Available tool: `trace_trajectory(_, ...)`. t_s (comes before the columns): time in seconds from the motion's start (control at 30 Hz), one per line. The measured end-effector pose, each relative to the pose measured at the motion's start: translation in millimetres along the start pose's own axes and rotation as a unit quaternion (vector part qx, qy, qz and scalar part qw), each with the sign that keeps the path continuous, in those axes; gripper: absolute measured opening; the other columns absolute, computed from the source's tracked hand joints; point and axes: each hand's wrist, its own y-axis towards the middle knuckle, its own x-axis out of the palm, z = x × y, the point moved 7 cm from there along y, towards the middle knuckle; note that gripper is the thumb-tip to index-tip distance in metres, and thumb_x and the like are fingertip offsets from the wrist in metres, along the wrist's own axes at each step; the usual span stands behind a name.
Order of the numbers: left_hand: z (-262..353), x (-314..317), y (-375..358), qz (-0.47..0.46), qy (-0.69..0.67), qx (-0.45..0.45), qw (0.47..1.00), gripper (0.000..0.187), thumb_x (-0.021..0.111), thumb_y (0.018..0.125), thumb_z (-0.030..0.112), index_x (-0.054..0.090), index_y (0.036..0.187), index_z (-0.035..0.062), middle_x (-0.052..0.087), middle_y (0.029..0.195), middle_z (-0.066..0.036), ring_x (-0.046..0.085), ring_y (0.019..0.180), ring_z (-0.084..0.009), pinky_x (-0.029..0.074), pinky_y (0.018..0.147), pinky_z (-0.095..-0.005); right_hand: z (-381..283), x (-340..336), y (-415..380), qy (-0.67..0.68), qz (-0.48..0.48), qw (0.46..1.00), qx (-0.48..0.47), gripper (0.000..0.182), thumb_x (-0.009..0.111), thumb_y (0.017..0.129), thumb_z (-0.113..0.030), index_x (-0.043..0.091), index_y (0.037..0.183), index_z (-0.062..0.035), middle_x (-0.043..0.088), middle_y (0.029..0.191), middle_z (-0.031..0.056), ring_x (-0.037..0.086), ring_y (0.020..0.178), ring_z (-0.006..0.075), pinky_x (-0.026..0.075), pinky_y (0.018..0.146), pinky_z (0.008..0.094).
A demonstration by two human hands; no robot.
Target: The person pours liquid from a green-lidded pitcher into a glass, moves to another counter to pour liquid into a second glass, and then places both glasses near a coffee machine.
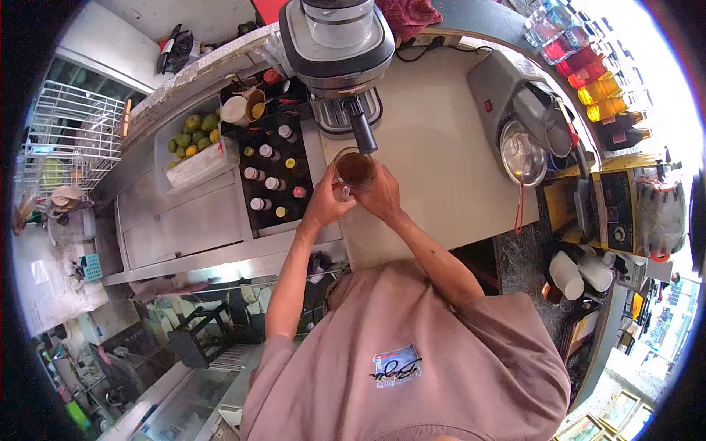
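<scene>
A glass mug point(354, 169) with dark brown liquid is held between both of my hands, over the pale countertop point(441, 147). On its left side my left hand point(329, 198) is closed around the mug by its handle. The fingers of my right hand point(380, 192) wrap the opposite side of the glass. Just beyond the mug stands an espresso machine point(338, 51), its black portafilter handle point(362, 128) pointing toward me above the mug's rim. Part of each hand's fingers is hidden behind the glass.
To the left, capped bottles point(273, 184) stand in a dark recess beside a plastic tub point(193, 173) of green and orange fruit. On the right sit a grey appliance point(507, 81) and a metal bowl point(522, 151). Several bottles of coloured drinks point(603, 88) line the far right.
</scene>
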Motion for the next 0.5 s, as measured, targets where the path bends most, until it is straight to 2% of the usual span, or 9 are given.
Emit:
trace_trajectory(0.1,3.6,-0.5,0.0,-0.002,-0.010,0.005,1.000,0.083,0.070,0.075,0.004,0.036,0.150,0.0044,0.057,0.138,-0.017,0.057,0.128,-0.0263,0.049,0.104,-0.0398,1.4,0.8,-2.5,0.012,0.030,0.999,-0.027,0.061,0.086,0.070,-0.022,0.059,0.122,-0.0066,0.069,0.109,0.0129,0.066,0.104,0.0341,0.055,0.086,0.0430)
trace_trajectory(0.27,-6.7,10.4,-7.7,0.004,-0.069,-0.033,0.997,0.085,0.070,0.078,0.001,0.032,0.154,0.0059,0.054,0.142,-0.016,0.053,0.132,-0.0234,0.045,0.109,-0.0384,2.5,0.3,-7.0,0.005,0.034,0.999,-0.004,0.067,0.086,0.071,-0.024,0.056,0.128,-0.0060,0.067,0.114,0.0149,0.063,0.110,0.0349,0.053,0.090,0.0443)
trace_trajectory(0.33,-12.9,12.8,-13.9,0.056,-0.090,-0.041,0.993,0.085,0.068,0.080,-0.002,0.030,0.155,0.0073,0.049,0.147,-0.015,0.048,0.137,-0.0230,0.040,0.113,-0.0366,5.8,-0.3,-9.5,0.010,0.037,0.999,-0.020,0.069,0.086,0.072,-0.024,0.054,0.130,-0.0055,0.066,0.117,0.0160,0.062,0.113,0.0357,0.052,0.093,0.0448)
trace_trajectory(0.5,-23.1,25.3,-23.7,0.112,-0.105,-0.041,0.987,0.088,0.066,0.080,-0.006,0.026,0.157,0.0088,0.044,0.151,-0.014,0.042,0.142,-0.0245,0.034,0.118,-0.0374,17.2,2.4,-15.8,0.030,0.013,0.998,-0.059,0.075,0.085,0.075,-0.024,0.048,0.138,-0.0041,0.062,0.125,0.0186,0.058,0.119,0.0380,0.049,0.099,0.0463)
